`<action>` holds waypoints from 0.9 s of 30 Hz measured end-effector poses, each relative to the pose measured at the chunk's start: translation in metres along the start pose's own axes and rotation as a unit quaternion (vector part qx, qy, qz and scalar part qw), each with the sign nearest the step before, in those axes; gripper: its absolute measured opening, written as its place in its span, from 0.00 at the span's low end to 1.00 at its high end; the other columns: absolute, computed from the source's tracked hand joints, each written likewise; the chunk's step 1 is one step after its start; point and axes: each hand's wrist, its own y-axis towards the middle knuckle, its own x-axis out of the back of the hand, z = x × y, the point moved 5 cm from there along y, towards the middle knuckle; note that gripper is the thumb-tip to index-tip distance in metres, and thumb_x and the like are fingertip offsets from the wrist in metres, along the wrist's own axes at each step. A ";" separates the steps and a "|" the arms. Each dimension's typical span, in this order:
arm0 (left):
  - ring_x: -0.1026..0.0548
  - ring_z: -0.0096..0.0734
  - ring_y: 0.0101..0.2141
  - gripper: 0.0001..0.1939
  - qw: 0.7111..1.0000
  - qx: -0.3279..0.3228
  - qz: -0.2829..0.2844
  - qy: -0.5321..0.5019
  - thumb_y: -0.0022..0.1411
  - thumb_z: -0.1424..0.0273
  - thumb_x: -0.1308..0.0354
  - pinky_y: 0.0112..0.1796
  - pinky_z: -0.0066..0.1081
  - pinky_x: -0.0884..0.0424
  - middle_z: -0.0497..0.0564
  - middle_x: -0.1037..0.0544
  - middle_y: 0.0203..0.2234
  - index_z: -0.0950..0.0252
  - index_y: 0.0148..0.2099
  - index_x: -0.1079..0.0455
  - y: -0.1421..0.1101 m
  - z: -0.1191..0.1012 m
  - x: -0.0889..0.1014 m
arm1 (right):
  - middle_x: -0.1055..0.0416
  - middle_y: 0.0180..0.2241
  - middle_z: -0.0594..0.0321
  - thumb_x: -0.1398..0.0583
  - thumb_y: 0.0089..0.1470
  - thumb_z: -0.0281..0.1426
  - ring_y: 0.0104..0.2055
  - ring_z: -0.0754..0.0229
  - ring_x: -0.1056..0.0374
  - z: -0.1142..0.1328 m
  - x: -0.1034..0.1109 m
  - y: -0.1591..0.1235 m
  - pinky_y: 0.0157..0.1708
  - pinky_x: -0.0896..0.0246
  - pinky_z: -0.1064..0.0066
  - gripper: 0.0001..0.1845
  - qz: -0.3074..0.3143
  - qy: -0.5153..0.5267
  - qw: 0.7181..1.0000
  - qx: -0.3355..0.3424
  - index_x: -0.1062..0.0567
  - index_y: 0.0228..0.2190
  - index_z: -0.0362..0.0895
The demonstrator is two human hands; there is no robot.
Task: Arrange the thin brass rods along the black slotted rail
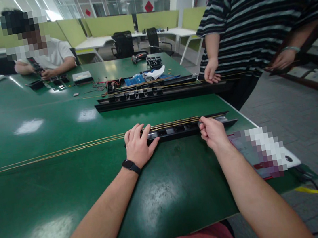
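A black channel-shaped rail [177,135] lies across the green table in front of me, with dark blocks inside it. Thin gold-coloured wires [89,144] run along its top and trail far off to the left. My left hand [137,141], wearing a black wristband, rests over the rail's left end with its fingers spread across the wires. Toward the rail's right end, my right hand [213,130] is closed, thumb and finger pinched at the wires' right part. Its fingertips partly hide what they grip.
Beyond lies a longer black rail [158,95], where a person in a striped shirt [263,14] stands with a hand. Another person [46,56] sits at the far left. A power drill [138,57] is at the back. A white-edged board [292,159] lies at the table's right corner.
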 end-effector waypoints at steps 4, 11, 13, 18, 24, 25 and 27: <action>0.34 0.51 0.63 0.27 1.000 0.003 -0.001 -0.003 0.67 0.54 0.41 0.64 0.50 0.44 0.61 0.27 0.59 0.59 0.63 0.30 0.000 0.000 0.000 | 0.33 0.18 0.69 0.33 0.53 0.34 0.11 0.71 0.47 0.001 -0.001 -0.001 0.07 0.62 0.81 0.12 0.013 -0.005 1.000 -0.001 0.30 0.27 0.43; 0.34 0.52 0.63 0.27 1.000 0.005 0.005 -0.010 0.67 0.55 0.40 0.63 0.51 0.44 0.61 0.27 0.59 0.59 0.64 0.31 0.001 -0.001 0.000 | 0.33 0.18 0.70 0.33 0.53 0.35 0.11 0.71 0.47 0.002 0.003 0.001 0.08 0.61 0.82 0.12 -0.026 0.009 1.000 -0.011 0.30 0.29 0.44; 0.34 0.51 0.63 0.27 1.000 0.006 0.006 -0.008 0.67 0.54 0.41 0.64 0.51 0.45 0.61 0.27 0.59 0.59 0.64 0.31 0.000 -0.001 0.000 | 0.33 0.18 0.70 0.33 0.53 0.34 0.11 0.71 0.47 0.002 0.003 0.001 0.07 0.62 0.82 0.11 -0.028 0.006 1.000 -0.010 0.30 0.29 0.44; 0.34 0.51 0.64 0.27 1.000 0.005 0.006 -0.004 0.67 0.54 0.41 0.64 0.51 0.45 0.61 0.27 0.59 0.59 0.64 0.31 0.000 -0.001 0.000 | 0.34 0.18 0.70 0.33 0.52 0.34 0.10 0.71 0.48 0.001 -0.001 -0.002 0.07 0.62 0.82 0.11 0.004 -0.014 1.000 -0.009 0.30 0.27 0.44; 0.34 0.51 0.64 0.27 1.000 0.003 0.003 -0.001 0.67 0.54 0.41 0.63 0.51 0.44 0.61 0.27 0.59 0.59 0.63 0.31 0.000 -0.001 0.000 | 0.33 0.18 0.70 0.33 0.53 0.35 0.11 0.71 0.47 0.000 0.001 0.000 0.07 0.61 0.82 0.12 -0.015 0.003 1.000 -0.010 0.30 0.29 0.44; 0.34 0.52 0.63 0.27 1.000 0.004 0.003 -0.002 0.67 0.54 0.41 0.63 0.51 0.44 0.61 0.27 0.59 0.59 0.63 0.31 0.000 -0.001 0.000 | 0.33 0.18 0.70 0.33 0.53 0.35 0.11 0.71 0.47 0.000 0.001 0.000 0.07 0.61 0.82 0.12 -0.014 0.000 1.000 -0.007 0.31 0.28 0.44; 0.34 0.52 0.63 0.27 1.000 0.004 0.004 -0.002 0.67 0.54 0.41 0.63 0.51 0.44 0.61 0.27 0.59 0.59 0.63 0.31 0.000 -0.001 0.000 | 0.33 0.18 0.70 0.33 0.52 0.34 0.11 0.71 0.47 -0.001 0.000 0.001 0.07 0.62 0.82 0.12 -0.004 -0.008 1.000 -0.004 0.31 0.28 0.44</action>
